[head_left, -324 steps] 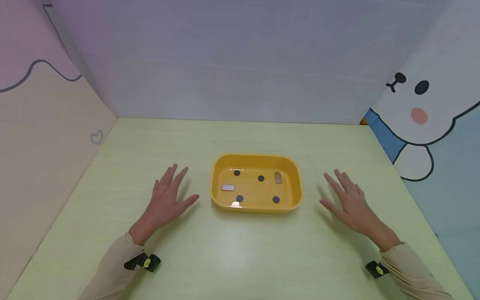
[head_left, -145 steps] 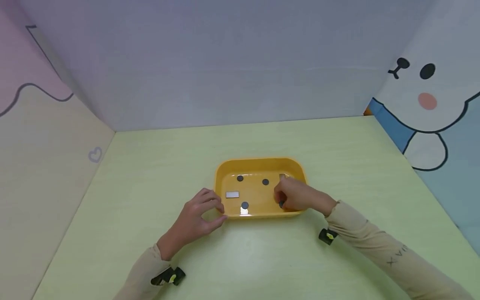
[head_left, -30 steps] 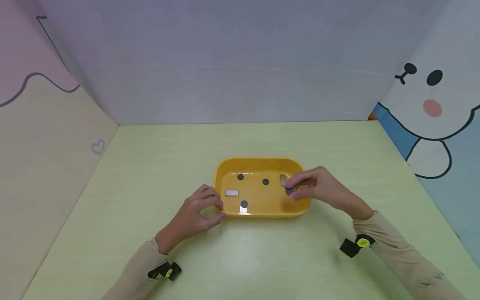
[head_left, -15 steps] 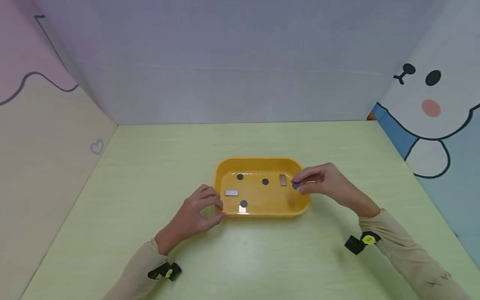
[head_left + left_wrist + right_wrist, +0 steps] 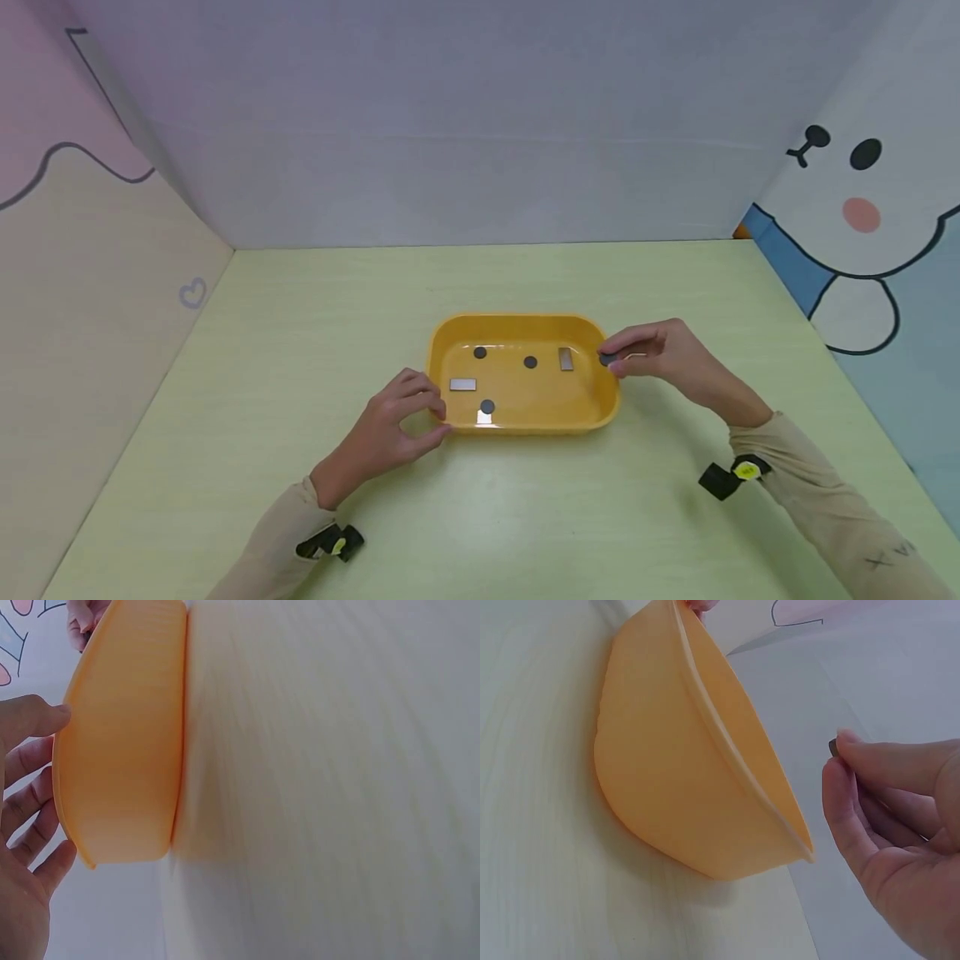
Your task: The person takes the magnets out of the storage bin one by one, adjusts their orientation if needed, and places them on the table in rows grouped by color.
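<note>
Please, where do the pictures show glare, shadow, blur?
Head view: bright reflection in the tray by one disc, pale glare on the table, soft shadow below the right sleeve. Left wrist view: table looks somewhat blurry. Right wrist view: soft shadow along the tray's base.

"X"-like mark [image 5: 877,562] on right sleeve [image 5: 825,496]; adjoining marks [image 5: 904,549] unclear. Yellow wrist tags [image 5: 747,471] unreadable.

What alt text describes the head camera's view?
A right hand pinches a round, dark disc near the rim of a rectangular, yellow plastic tray, whose corner the left hand touches. Three similar discs and two silvery rectangular pieces lie inside.
</note>
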A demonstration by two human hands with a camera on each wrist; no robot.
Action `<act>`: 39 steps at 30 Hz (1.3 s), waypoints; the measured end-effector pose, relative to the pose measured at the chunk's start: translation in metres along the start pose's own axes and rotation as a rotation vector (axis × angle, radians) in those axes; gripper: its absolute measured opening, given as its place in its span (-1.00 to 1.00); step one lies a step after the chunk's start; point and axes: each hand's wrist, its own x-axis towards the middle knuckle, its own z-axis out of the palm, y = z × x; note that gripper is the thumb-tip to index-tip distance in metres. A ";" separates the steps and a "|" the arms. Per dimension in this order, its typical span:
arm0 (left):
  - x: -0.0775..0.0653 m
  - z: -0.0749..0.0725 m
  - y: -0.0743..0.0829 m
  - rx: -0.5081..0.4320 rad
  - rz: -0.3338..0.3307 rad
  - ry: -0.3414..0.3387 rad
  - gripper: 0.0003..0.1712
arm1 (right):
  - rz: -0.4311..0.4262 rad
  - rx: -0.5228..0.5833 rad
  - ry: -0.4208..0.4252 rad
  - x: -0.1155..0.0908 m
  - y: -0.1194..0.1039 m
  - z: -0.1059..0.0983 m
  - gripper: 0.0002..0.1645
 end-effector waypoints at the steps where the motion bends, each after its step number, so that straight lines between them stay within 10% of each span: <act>1: 0.000 0.000 0.000 0.000 -0.002 -0.003 -0.81 | -0.001 -0.004 0.004 0.000 0.001 -0.001 -0.61; 39: -0.004 0.004 -0.004 -0.002 -0.023 0.001 -0.82 | 0.076 -0.135 0.135 0.020 0.027 -0.028 -0.53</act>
